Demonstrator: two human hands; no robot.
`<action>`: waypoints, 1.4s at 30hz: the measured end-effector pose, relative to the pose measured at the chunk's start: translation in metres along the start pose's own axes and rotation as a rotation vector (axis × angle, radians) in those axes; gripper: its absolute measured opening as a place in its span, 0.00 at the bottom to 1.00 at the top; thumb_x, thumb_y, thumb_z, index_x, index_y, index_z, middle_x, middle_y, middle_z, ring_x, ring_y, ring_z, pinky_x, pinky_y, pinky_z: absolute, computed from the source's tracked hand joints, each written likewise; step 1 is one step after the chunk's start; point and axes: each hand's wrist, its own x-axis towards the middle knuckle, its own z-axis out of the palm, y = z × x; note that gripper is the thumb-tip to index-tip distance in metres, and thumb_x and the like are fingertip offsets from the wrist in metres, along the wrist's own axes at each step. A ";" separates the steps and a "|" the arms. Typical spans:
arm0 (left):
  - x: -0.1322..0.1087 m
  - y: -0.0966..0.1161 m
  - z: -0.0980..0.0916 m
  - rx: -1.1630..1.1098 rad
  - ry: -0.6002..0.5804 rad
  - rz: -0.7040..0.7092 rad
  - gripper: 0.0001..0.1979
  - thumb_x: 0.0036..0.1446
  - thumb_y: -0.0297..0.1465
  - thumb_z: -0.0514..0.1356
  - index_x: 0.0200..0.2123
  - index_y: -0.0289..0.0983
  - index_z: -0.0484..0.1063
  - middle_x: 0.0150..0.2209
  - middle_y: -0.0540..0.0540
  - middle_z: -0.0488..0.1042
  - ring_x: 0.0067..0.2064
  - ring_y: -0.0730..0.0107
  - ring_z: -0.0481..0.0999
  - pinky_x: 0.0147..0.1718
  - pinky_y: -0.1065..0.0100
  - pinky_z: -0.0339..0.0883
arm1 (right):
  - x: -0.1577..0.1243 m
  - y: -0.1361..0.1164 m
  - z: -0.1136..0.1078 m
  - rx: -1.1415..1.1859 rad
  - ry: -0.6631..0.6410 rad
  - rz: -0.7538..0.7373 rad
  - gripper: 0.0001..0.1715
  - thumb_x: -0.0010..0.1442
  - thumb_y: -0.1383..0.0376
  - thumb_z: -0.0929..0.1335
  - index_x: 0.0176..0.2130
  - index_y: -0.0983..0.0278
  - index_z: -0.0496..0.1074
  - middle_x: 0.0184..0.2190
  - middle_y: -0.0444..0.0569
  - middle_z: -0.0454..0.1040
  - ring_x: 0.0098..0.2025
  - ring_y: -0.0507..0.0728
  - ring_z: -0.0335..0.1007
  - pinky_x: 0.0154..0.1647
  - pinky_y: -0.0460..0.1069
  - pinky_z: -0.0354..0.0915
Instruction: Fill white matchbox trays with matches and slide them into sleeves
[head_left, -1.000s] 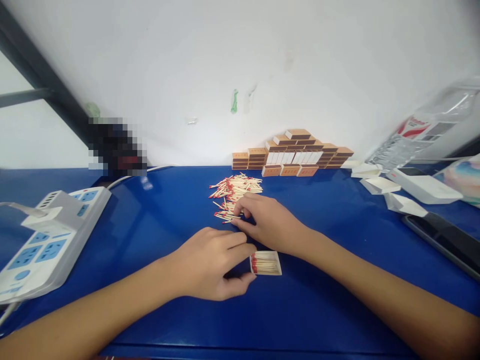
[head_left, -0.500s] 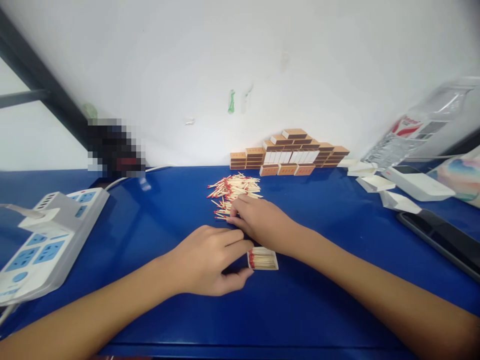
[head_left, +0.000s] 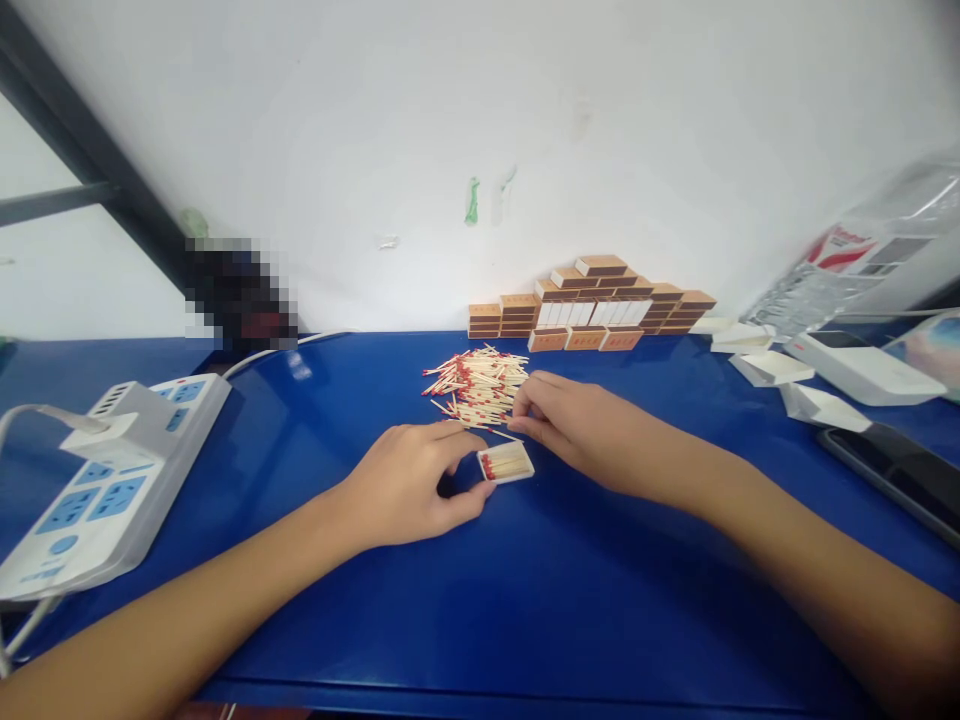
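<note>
A small white matchbox tray (head_left: pixel 517 474) holds a row of red-headed matches (head_left: pixel 507 462) on the blue table. My left hand (head_left: pixel 412 480) grips the tray's left end between thumb and fingers. Just beyond lies a loose pile of matches (head_left: pixel 480 385), their sticks pointing many ways. At the pile's right edge, my right hand (head_left: pixel 570 425) has its fingertips pinched together; whatever is between them is too small to make out. One loose match (head_left: pixel 504 435) lies between its fingertips and the tray.
Stacked matchboxes (head_left: pixel 592 305) stand against the wall behind the pile. On the left is a power strip (head_left: pixel 150 480) with a plugged-in cable. Folded white papers (head_left: pixel 772 368), a white box (head_left: pixel 862 365), a phone (head_left: pixel 900 475) and a plastic bottle (head_left: pixel 847 250) occupy the right.
My left hand and the matchbox tray have moved away from me, closer to the pile. My right hand has shifted right, from over the pile to its right edge.
</note>
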 end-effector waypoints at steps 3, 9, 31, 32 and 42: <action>0.002 0.000 0.000 -0.025 0.015 -0.041 0.10 0.62 0.36 0.62 0.45 0.40 0.77 0.29 0.52 0.72 0.30 0.72 0.71 0.29 0.69 0.61 | -0.004 -0.004 -0.005 0.085 -0.047 -0.024 0.11 0.73 0.61 0.62 0.37 0.61 0.67 0.39 0.49 0.74 0.34 0.55 0.68 0.32 0.50 0.57; 0.000 -0.002 0.002 -0.033 0.028 -0.064 0.13 0.61 0.37 0.63 0.47 0.39 0.78 0.28 0.52 0.71 0.29 0.72 0.69 0.29 0.68 0.61 | -0.007 -0.013 -0.002 -0.013 -0.161 -0.008 0.10 0.73 0.63 0.63 0.38 0.62 0.69 0.39 0.50 0.75 0.33 0.56 0.70 0.32 0.51 0.58; 0.001 0.000 0.001 -0.009 0.000 -0.049 0.13 0.63 0.37 0.61 0.47 0.39 0.77 0.32 0.51 0.74 0.32 0.71 0.72 0.31 0.68 0.63 | -0.009 -0.011 -0.004 0.032 -0.162 -0.018 0.09 0.71 0.63 0.66 0.36 0.60 0.69 0.37 0.46 0.78 0.34 0.56 0.70 0.32 0.51 0.58; 0.001 0.000 0.001 -0.007 0.004 -0.049 0.13 0.63 0.37 0.61 0.47 0.39 0.77 0.33 0.51 0.74 0.32 0.71 0.72 0.31 0.68 0.63 | -0.009 -0.011 -0.003 0.029 -0.156 -0.017 0.08 0.71 0.63 0.66 0.36 0.60 0.69 0.37 0.46 0.77 0.34 0.56 0.70 0.32 0.50 0.58; 0.001 0.001 0.001 0.005 0.000 -0.047 0.11 0.63 0.38 0.61 0.44 0.39 0.76 0.32 0.52 0.74 0.31 0.71 0.71 0.31 0.68 0.62 | -0.003 -0.016 0.005 0.123 -0.075 -0.065 0.10 0.71 0.61 0.67 0.37 0.61 0.70 0.38 0.46 0.77 0.35 0.54 0.70 0.34 0.49 0.57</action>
